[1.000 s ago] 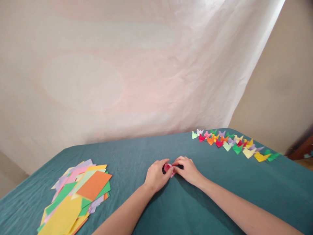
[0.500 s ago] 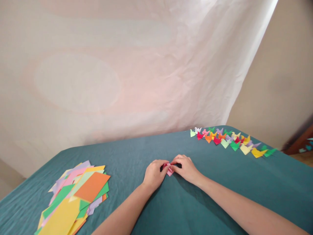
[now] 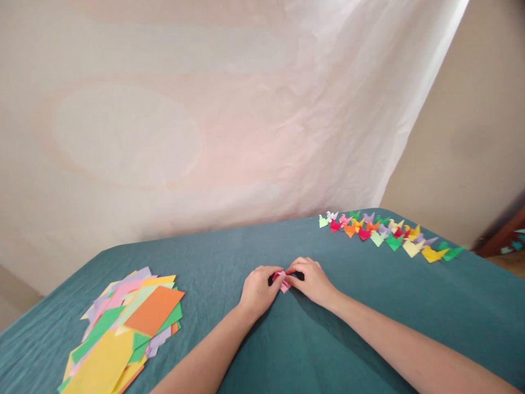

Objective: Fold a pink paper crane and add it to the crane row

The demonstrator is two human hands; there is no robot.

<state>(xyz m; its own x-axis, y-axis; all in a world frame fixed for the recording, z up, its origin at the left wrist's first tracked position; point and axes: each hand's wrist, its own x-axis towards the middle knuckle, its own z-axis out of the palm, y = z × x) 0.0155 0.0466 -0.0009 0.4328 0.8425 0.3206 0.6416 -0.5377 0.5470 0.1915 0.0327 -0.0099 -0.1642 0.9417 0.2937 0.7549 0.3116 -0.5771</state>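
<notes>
A small folded piece of pink paper sits pinched between both hands on the teal tablecloth. My left hand is closed, thumb and fingers gripping its left side. My right hand is closed too, fingertips pressed on its right and top. Most of the paper is hidden by the fingers.
A loose pile of coloured paper squares lies at the left of the table, an orange sheet on top. Several finished folded paper birds in many colours stand in rows at the far right. A white cloth backdrop hangs behind the table.
The hands stay together on the pink paper with small finger shifts; less of the red-pink paper shows now. The view has drifted slightly.
</notes>
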